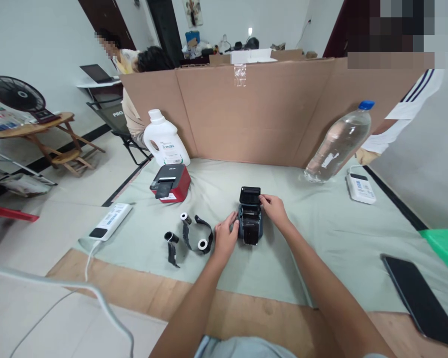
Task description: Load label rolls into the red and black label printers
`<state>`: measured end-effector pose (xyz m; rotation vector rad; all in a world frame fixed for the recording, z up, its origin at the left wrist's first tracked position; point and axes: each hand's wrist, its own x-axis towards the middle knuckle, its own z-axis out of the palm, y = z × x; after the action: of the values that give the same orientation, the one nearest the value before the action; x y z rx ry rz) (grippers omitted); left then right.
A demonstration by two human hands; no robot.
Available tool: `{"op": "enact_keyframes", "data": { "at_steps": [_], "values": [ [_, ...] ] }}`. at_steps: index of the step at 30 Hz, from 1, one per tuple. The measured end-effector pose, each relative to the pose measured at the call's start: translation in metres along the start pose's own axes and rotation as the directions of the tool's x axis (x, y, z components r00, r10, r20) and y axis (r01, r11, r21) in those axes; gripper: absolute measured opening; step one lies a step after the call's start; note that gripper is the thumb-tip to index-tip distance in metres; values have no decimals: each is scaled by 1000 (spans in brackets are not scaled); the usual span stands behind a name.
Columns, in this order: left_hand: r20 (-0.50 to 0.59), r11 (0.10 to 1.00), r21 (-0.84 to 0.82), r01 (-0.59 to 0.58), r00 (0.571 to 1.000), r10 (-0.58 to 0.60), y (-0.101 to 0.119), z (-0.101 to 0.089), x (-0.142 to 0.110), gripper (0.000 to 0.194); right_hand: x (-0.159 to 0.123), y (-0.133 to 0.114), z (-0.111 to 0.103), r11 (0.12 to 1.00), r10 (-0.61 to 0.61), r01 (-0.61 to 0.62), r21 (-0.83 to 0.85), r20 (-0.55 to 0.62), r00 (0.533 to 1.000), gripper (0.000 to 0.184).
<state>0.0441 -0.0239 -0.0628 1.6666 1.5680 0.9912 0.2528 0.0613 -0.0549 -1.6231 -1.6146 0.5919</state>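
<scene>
A small dark portable label printer [251, 224] stands on the green cloth with its lid [250, 195] raised and a dark strip lying over its front. My left hand [226, 236] grips the printer's left side, its fingers bent against the casing. At the right edge of the lid, my right hand [274, 209] pinches with thumb and forefinger. Left of my left hand lie a curled black ribbon [197, 232] with rolls at its ends and a shorter black roll [170, 237] with a loose tail.
A red and black printer [171, 183] sits at the left near a white jug [166, 139]. A large clear bottle [338, 144] leans against a cardboard screen [250, 114]. White boxes lie at both sides; a black phone [420, 298] is at the right. People sit beyond.
</scene>
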Motion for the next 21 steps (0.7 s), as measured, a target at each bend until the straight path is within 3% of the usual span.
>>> {"op": "enact_keyframes", "data": {
  "at_steps": [4, 8, 12, 16, 21],
  "values": [
    [-11, 1000, 9, 8, 1000, -8, 0, 1, 0, 42, -10, -7, -6, 996, -56, 46, -72, -135, 989, 27],
    [-17, 1000, -6, -10, 1000, 10, -1, 1, -1, 42, -16, -28, -16, 973, -75, 97, -209, 113, 991, 20],
    [-24, 1000, -16, -12, 1000, 11, -2, 2, 0, 42, -11, -54, -16, 871, 164, 19, -491, 328, 930, 31],
    [-18, 999, -36, -14, 1000, 13, -2, 2, 0, 41, -9, -67, -8, 797, 287, 1, -604, 380, 879, 34],
    [-22, 999, -33, -16, 1000, 15, -1, 2, 0, 41, -11, -62, -10, 823, 166, 62, -564, 345, 924, 27]
  ]
}}
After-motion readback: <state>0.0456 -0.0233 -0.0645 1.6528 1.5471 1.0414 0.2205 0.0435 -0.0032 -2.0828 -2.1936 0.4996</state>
